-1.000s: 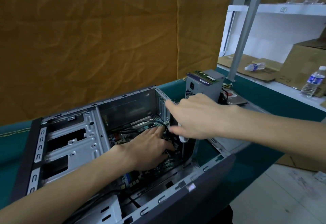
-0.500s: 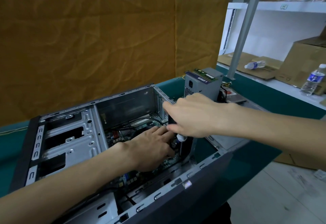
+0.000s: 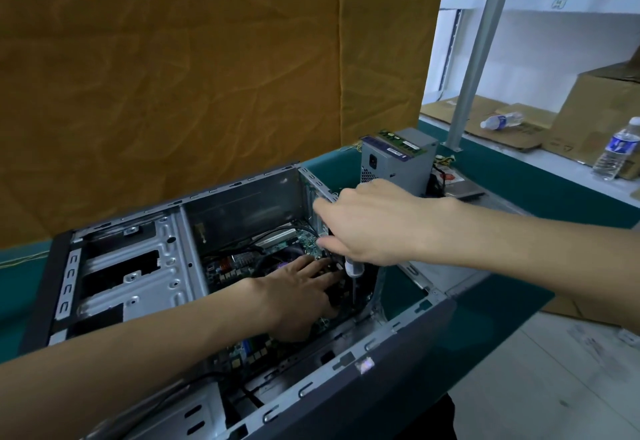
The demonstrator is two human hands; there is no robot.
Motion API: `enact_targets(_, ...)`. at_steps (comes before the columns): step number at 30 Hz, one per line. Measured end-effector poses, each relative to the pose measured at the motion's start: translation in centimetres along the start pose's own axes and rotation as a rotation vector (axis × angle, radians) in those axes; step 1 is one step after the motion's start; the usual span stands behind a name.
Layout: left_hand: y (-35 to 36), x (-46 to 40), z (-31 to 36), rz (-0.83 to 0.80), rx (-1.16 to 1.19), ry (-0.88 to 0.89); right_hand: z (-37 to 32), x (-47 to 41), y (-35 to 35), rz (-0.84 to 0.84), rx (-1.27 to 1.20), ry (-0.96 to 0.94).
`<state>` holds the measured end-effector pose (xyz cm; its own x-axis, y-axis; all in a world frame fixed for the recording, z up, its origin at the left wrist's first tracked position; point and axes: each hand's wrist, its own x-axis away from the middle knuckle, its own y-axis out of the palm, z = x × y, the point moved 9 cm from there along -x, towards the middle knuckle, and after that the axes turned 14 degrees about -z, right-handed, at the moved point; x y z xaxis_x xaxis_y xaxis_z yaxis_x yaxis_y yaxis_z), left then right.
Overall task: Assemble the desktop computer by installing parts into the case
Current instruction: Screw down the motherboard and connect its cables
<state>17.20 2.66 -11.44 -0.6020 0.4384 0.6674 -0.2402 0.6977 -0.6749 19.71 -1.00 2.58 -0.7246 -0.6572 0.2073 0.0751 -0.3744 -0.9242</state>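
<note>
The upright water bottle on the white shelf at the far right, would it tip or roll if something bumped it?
The water bottle stands tall on a narrow base, so it probably tips easily. Its round body would likely roll afterwards. It looks like thin clear plastic, probably light; its fill level is unclear.

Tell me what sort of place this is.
Probably a workshop or stockroom bench for computer assembly: an open computer case on a green bench, a loose power supply beside it, and cardboard boxes on white shelving.
</note>
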Motion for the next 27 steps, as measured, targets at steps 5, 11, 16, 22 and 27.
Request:
enact_targets(5,-0.1,-0.2,-0.2,-0.011,0.038,-0.002,0.0,0.2,1.1,-0.235,-0.164,-0.086)
enact_targets(11,-0.6,0.0,-0.2,-0.016,0.104,0.003,0.1,0.6,0.7,-0.138,-0.080,-0.044)
enact_targets(16,-1.2,0.7,-0.4,0.041,0.161,0.033,-0.7,0.8,0.6,-0.090,-0.087,-0.080)
enact_targets(22,-1.3,0.7,0.0,0.068,0.179,0.032,0.3,0.6,0.8,-0.187,-0.200,-0.070)
enact_targets(27,-1.1,0.2,-0.1,-0.003,0.245,0.025,-0.4,0.4,-0.2,-0.028,-0.029,-0.052)
